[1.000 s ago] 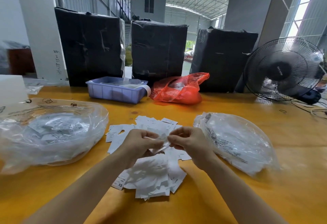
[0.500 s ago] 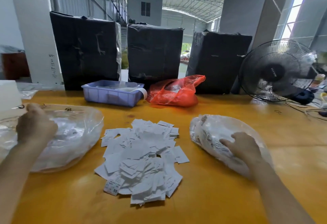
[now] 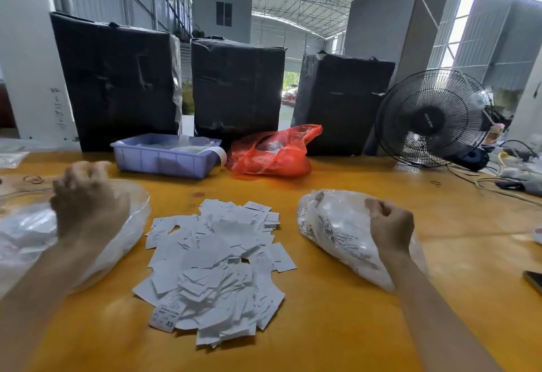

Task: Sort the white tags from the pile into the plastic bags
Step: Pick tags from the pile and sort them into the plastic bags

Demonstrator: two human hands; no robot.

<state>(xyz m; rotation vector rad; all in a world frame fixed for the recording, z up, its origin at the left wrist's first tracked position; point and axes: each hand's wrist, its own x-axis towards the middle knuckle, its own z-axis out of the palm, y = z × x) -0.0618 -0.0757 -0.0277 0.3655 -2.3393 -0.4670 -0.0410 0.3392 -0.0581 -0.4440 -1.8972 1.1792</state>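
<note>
Yellow table [image 3: 337, 327]: tag pile [image 3: 214, 269] runs near-to-far between 2 bags, each hand curled, grip unclear.

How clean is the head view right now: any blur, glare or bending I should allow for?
Head view: the left hand is motion-blurred, the right hand sharper; daylight blows out the top-right opening and sheens the table; wide-angle bending tilts the black boxes; the tag pile stays readable.

Daylit metal-roofed warehouse; yellow table [image 3: 337, 327] before three black-wrapped boxes [image 3: 234, 90] and fan [image 3: 431, 116].
</note>
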